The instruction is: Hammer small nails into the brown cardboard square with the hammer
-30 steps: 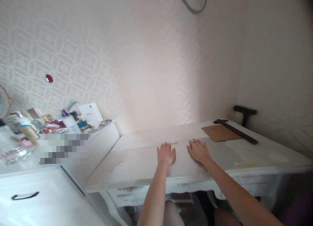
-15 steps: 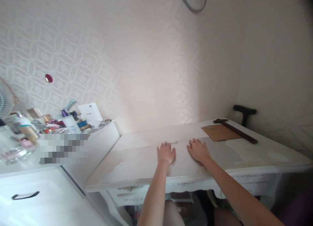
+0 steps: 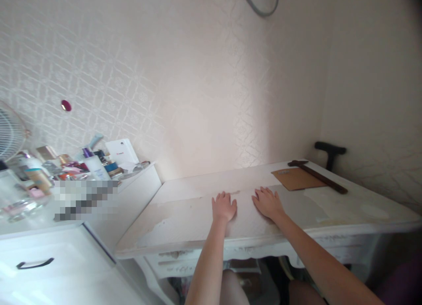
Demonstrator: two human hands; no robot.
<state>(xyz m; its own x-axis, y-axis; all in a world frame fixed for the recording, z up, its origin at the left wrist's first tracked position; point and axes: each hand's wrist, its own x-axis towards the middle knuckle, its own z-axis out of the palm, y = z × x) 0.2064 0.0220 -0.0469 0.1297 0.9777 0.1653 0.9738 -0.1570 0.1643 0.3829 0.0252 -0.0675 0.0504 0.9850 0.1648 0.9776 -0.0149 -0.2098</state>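
A worn white desk [image 3: 184, 221] against patterned wallpaper [image 3: 132, 76] lay under both palms: left hand [image 3: 224, 207] and right hand [image 3: 267, 203] rested flat, fingers open, holding nothing. A careless outward sweep of the right hand might have knocked the cardboard sheet [image 3: 295, 179] and dark wooden tool [image 3: 318, 177] beyond it.

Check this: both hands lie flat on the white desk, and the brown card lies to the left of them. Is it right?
Not quite. In the head view the left hand and right hand lie flat on the white desk, but the brown card lies to their right.
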